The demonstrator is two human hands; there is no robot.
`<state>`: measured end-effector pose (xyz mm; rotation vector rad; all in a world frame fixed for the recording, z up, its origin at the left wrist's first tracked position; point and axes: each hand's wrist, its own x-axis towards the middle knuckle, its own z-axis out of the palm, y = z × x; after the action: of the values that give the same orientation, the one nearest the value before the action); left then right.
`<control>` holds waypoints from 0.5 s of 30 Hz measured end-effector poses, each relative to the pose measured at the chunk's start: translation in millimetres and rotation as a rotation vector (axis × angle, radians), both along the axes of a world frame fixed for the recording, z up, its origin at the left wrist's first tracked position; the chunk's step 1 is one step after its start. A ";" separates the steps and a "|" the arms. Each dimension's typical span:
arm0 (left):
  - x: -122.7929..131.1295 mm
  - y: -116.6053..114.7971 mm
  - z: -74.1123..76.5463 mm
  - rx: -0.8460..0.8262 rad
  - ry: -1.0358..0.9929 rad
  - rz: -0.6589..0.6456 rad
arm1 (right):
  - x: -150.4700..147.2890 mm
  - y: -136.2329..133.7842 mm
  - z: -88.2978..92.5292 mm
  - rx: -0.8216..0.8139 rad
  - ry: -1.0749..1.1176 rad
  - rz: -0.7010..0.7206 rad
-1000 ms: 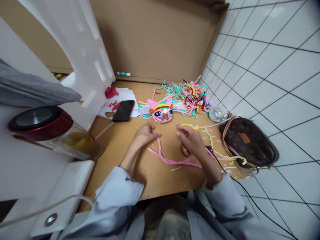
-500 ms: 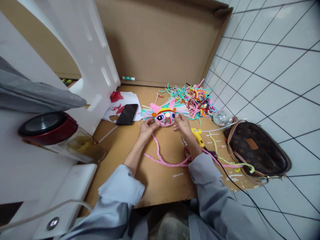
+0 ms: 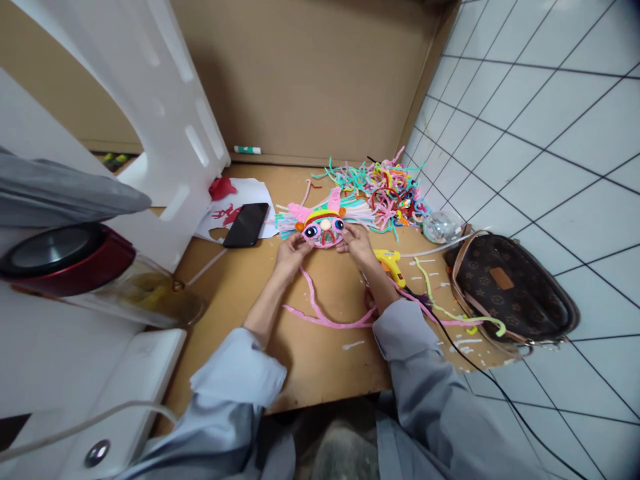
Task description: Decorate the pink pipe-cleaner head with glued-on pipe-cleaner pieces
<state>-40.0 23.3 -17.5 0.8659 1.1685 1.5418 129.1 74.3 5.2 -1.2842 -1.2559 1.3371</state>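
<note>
Between my hands is a pink animal face (image 3: 324, 231) made of pipe cleaners, with pointed ears, big blue-and-white eyes and a yellow and red band across its brow. My left hand (image 3: 292, 255) pinches its left edge. The fingers of my right hand (image 3: 357, 243) close on its right edge. Below the face a long pink pipe cleaner (image 3: 320, 319) curves over the table and passes under my right forearm. Straight pipe cleaners (image 3: 287, 219) in pale pink, white and turquoise lie behind the face. Beside my right forearm rests a yellow glue gun (image 3: 392, 265).
A tangle of coloured pipe cleaners (image 3: 390, 183) lies at the back right. A phone (image 3: 247, 225) rests on white paper at the left, near a glass jar (image 3: 165, 293). On the right are a brown handbag (image 3: 515, 290) and a black cord (image 3: 470, 365).
The view has shifted slightly, so most things sit a little further left. My right fingers have come in from beside the face onto its right edge. The face tilts slightly more.
</note>
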 end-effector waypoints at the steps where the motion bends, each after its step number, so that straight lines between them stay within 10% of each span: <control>1: -0.3 0.4 -0.6 -0.001 0.005 -0.008 | 1.0 0.3 -1.2 0.032 0.006 0.003; 15: 1.2 3.3 1.1 0.003 0.024 -0.005 | 1.6 2.6 -9.8 0.124 -0.020 -0.009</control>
<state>-38.8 26.7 -16.4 0.8906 1.1813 1.5333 130.7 76.9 -4.6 -1.2176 -1.3243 1.2235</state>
